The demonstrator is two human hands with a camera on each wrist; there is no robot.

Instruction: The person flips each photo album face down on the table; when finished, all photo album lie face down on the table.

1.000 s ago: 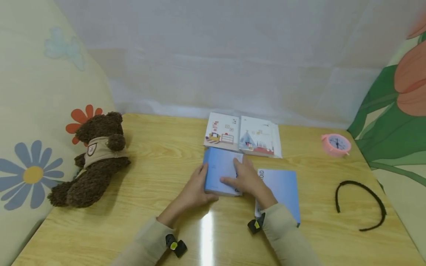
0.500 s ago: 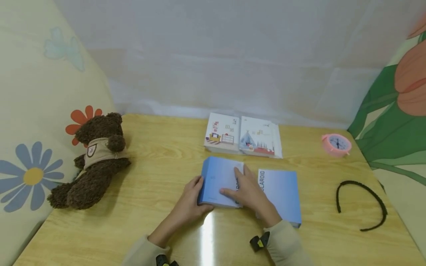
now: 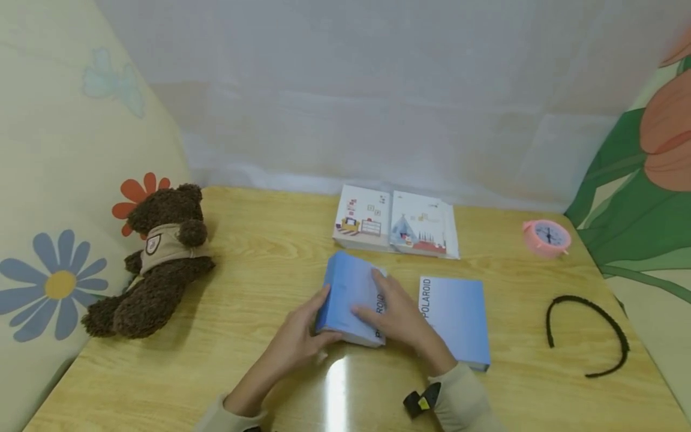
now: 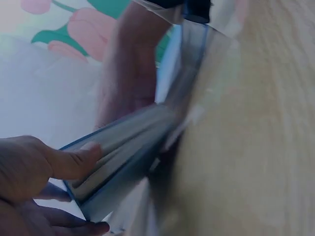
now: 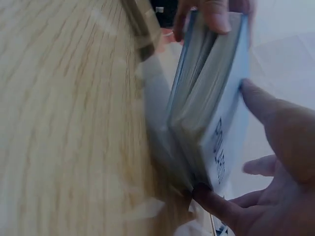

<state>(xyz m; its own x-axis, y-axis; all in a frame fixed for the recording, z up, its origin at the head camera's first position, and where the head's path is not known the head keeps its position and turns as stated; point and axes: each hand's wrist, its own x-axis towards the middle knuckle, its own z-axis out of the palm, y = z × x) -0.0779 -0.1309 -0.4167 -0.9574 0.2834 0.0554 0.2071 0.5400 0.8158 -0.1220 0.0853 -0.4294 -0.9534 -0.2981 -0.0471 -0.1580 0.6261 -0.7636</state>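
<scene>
Head view: both hands seemingly clamp blue book on wooden table.

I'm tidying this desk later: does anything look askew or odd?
Only the blue book held by the left hand and right hand: it's tipped up off the table, while its twin lies flat.

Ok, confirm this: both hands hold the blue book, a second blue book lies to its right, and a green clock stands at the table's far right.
One thing is wrong: the clock is pink, not green, as the head view shows. The rest stands: the left hand and right hand hold the blue book, and the second blue book lies to its right on the table.
</scene>
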